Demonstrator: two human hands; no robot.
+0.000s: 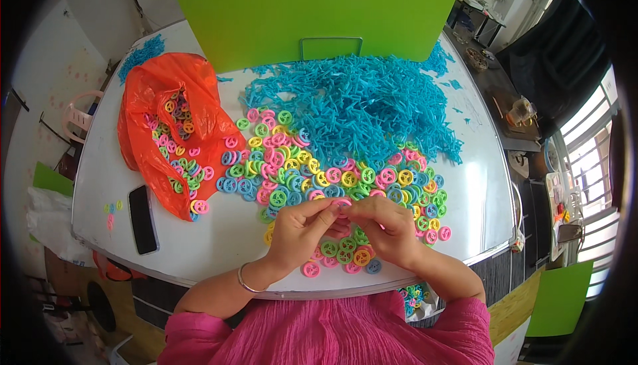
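Observation:
Near the front edge of the white table, both hands meet over scattered small plastic wheels (345,256) in pink, green, yellow, blue and orange. My left hand (297,232) is closed, its thumb and forefinger pinching a small pink wheel (341,203). From the other side my right hand (389,231) pinches at the same wheel, fingers bent and pressed together. Whether a second small piece sits between the fingertips is hidden. Beyond the wheels rises a big heap of thin blue plastic pieces (372,102).
An open red plastic bag (139,116) with more wheels lies at the left. A dark phone (143,219) rests in front of it. Behind the blue heap stands a bright green panel (319,6) with a wire handle (330,39). The white table (199,245) curves toward me.

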